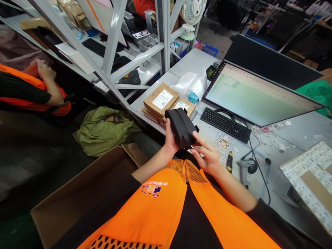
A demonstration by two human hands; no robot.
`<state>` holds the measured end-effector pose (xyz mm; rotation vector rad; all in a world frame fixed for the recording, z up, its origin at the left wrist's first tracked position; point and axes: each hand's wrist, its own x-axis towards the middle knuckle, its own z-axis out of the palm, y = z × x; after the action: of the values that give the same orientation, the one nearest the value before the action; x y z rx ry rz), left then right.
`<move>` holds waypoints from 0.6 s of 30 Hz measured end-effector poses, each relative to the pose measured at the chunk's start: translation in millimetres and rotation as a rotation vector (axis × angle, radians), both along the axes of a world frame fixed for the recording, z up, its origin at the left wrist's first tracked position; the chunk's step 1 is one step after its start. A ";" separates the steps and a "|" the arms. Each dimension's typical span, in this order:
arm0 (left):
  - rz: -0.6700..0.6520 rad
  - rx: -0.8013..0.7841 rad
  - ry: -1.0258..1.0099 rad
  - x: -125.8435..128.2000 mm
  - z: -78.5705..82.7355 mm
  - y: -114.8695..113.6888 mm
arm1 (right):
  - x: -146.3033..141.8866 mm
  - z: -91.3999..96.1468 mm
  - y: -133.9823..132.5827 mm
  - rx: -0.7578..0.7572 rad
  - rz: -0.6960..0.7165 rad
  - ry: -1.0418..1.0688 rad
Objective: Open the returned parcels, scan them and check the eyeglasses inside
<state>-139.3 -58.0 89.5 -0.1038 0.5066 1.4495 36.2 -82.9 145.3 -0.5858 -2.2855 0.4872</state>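
A black zip pouch [181,127] is held up in front of my orange vest, just off the table's near edge. My left hand [171,138] is closed around its left side, thumb along the near face and the other fingers hidden beneath. At the pouch's lower right end, my right hand [206,154] has its fingertips against the fabric, pinching near a small zipper pull [190,147]. Whether the pouch is zipped fully closed cannot be made out. Beyond it lie a brown carton [161,100] with a white label and a second labelled box [183,104].
On the grey table [204,136] are a keyboard [225,124], a monitor [259,93], a yellow-black cutter [229,162] and a barcode scanner [245,169]. A large open carton [85,193] stands at my left. A metal frame [114,41] and a co-worker [33,86] are farther left.
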 end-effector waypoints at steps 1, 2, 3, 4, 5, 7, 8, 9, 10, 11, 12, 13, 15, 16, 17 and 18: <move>-0.002 0.016 -0.002 -0.2 -0.2 -0.6 | 0.0 0.3 -0.4 0.005 -0.030 0.036; -0.002 0.032 -0.001 -0.2 -0.6 -1.2 | 0.2 0.6 -0.2 0.010 -0.054 0.056; -0.002 0.048 0.003 0.2 -1.4 -1.4 | 0.7 1.1 0.5 0.017 -0.069 0.061; -0.002 0.064 0.010 0.8 -2.4 -1.4 | 1.6 1.6 1.8 0.025 -0.075 0.051; -0.006 0.081 0.017 1.6 -3.5 -1.2 | 2.8 2.4 3.4 0.035 -0.077 0.035; -0.028 0.113 0.034 3.9 -6.0 -0.4 | 6.2 5.9 7.7 0.060 -0.073 -0.008; -0.047 0.126 0.042 5.3 -7.3 -0.1 | 8.0 9.2 10.2 0.074 -0.067 -0.028; -0.073 0.137 0.051 6.9 -8.7 -0.2 | 9.6 13.8 13.0 0.092 -0.057 -0.045; -0.103 0.146 0.065 8.6 -10.1 -0.7 | 10.9 19.7 16.1 0.111 -0.048 -0.057; -0.132 0.158 0.087 10.3 -11.5 -1.8 | 11.5 26.9 19.8 0.128 -0.043 -0.065; -0.155 0.175 0.118 11.9 -12.6 -3.4 | 11.6 35.1 24.1 0.142 -0.041 -0.071; -0.172 0.202 0.157 13.2 -13.4 -5.5 | 10.9 43.8 29.4 0.150 -0.039 -0.073; -0.184 0.288 0.259 14.5 -13.9 -10.5 | 7.6 60.7 43.4 0.135 -0.050 -0.073; -0.196 0.348 0.315 14.2 -13.4 -13.0 | 5.3 67.8 52.3 0.115 -0.065 -0.069; -0.221 0.416 0.372 13.1 -12.7 -15.1 | 2.8 73.3 62.4 0.087 -0.080 -0.061; -0.266 0.489 0.430 11.3 -11.8 -16.8 | 0.4 76.9 73.2 0.050 -0.090 -0.056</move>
<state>-128.0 -74.9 77.7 0.6532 0.4752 1.2948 36.6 -9.8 222.2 -0.6817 -2.3061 0.3728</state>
